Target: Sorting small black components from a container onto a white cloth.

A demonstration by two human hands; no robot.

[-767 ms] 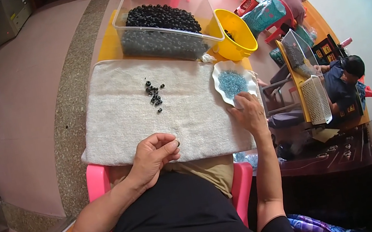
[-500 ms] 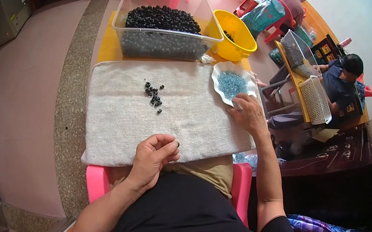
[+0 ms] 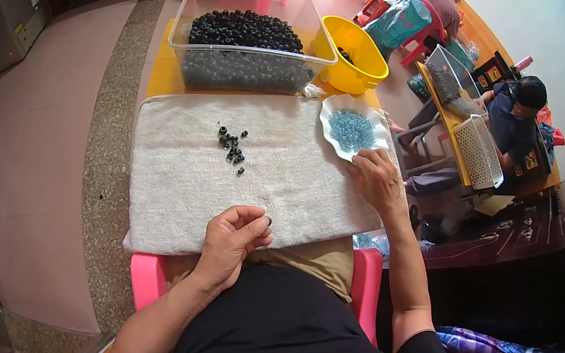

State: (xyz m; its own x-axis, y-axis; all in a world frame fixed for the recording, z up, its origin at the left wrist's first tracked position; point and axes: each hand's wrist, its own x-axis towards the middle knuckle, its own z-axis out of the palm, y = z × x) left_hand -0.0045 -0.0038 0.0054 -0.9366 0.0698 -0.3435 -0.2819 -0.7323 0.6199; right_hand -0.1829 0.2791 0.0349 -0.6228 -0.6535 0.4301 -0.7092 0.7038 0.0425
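Note:
My left hand (image 3: 233, 240) rests at the near edge of a white towel (image 3: 179, 186), fingers curled, thumb and fingertips pinched on a small dark bead. My right hand (image 3: 377, 177) lies flat on the towel's right edge, its fingertips touching the rim of a white wavy-edged dish (image 3: 331, 110) that holds small blue beads (image 3: 351, 128). A little cluster of black beads (image 3: 233, 147) lies loose on the towel, beyond both hands.
A clear plastic tub (image 3: 243, 41) full of black beads stands past the towel on a yellow tabletop, with a yellow funnel-shaped bowl (image 3: 354, 54) to its right. Other people sit at tables at the right, near red plastic chairs. My pink chair's edge shows below.

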